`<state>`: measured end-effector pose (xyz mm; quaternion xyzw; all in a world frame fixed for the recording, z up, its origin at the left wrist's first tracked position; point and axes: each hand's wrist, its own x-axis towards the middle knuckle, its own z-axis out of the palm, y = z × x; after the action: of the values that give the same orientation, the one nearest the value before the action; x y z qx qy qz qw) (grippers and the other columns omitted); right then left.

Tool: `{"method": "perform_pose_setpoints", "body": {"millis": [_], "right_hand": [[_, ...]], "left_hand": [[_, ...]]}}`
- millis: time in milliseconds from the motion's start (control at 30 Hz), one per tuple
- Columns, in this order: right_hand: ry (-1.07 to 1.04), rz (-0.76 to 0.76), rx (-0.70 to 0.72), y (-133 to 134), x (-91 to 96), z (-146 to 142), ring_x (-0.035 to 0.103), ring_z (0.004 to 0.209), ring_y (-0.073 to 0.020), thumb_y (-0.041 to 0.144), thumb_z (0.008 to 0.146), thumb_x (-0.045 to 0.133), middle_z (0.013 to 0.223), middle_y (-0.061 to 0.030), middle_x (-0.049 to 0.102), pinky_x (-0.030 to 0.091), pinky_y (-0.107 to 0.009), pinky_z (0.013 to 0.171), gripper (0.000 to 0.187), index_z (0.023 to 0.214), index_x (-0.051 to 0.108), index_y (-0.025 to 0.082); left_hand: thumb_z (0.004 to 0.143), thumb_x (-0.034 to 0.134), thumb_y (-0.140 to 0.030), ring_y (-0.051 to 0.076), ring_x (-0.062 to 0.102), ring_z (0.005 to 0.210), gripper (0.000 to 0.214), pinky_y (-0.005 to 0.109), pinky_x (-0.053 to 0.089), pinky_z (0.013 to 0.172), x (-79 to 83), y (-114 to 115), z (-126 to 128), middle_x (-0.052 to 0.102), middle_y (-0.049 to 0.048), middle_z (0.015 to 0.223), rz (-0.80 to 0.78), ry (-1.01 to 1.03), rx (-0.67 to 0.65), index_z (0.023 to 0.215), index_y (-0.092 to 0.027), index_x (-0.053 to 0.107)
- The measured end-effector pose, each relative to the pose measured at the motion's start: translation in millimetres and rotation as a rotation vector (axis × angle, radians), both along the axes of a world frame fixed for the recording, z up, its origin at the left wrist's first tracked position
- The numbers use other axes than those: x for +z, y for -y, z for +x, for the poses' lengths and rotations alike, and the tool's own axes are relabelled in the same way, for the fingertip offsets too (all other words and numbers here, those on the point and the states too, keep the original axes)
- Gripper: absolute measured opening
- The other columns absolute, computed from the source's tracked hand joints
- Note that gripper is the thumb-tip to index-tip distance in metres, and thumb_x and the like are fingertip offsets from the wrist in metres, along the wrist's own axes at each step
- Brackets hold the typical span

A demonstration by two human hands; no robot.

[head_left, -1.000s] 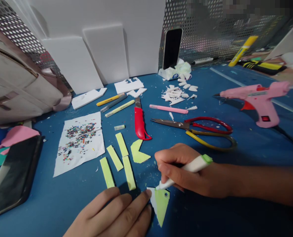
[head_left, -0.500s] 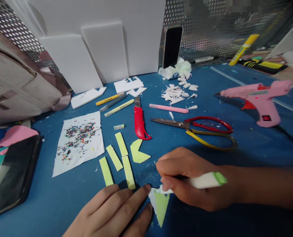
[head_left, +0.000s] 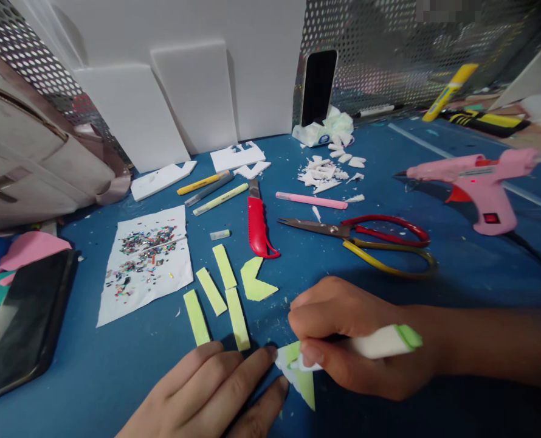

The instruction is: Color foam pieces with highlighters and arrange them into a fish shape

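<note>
My right hand (head_left: pixel 343 331) is closed round a white marker with a green end (head_left: pixel 380 342); its tip rests on a small pointed foam piece (head_left: pixel 303 377), part white and part coloured light green. My left hand (head_left: pixel 211 395) lies flat on the blue mat with its fingers stretched out, the fingertips pressing the left edge of that piece. Just above my hands lie several light green strips (head_left: pixel 216 292) and a notched green cut-out (head_left: pixel 254 281).
Red utility knife (head_left: pixel 258 225), red-and-yellow scissors (head_left: pixel 371 238), pink glue gun (head_left: pixel 480 182), pink stick (head_left: pixel 311 201), pens (head_left: pixel 211 190), glitter on white paper (head_left: pixel 145 261), white foam scraps (head_left: pixel 329 170), upright phone (head_left: pixel 318 88), white foam boards (head_left: pixel 161 109), dark tablet (head_left: pixel 19 322), bag (head_left: pixel 33 152).
My right hand has slid the marker lower and turned it flatter across the foam piece. The piece has rotated a little, its point now toward the lower right. My left hand barely shifted.
</note>
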<state>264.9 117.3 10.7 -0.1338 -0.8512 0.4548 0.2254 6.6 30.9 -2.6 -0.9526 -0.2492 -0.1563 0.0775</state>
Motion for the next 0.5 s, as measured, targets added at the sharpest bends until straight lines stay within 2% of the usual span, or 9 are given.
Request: {"method": "perform_pose_setpoints", "body": {"millis": [333,500], "right_hand": [[-0.013,-0.022,0.046,-1.4,0.9,0.2,0.032,0.053,-0.0106,0.022,0.092,0.05,0.06,0.007,0.03,0.027,-0.025,0.052,0.032,0.07,0.026,0.024],[-0.003,-0.073,0.079,-2.4,0.6,1.1,0.033,0.052,-0.0099,0.022,0.091,0.051,0.059,0.007,0.032,0.026,-0.024,0.05,0.033,0.069,0.026,0.024]], "left_hand": [[0.109,0.042,-0.017,0.018,0.055,0.101,0.035,0.033,0.044,0.096,4.7,-2.6,4.1,0.064,0.0035,0.126,0.023,0.009,0.008,0.13,-0.027,0.068],[0.109,0.039,-0.012,0.018,0.055,0.099,0.036,0.034,0.041,0.097,1.7,-0.7,3.3,0.064,0.0019,0.13,0.014,0.027,0.034,0.132,-0.021,0.066]]}}
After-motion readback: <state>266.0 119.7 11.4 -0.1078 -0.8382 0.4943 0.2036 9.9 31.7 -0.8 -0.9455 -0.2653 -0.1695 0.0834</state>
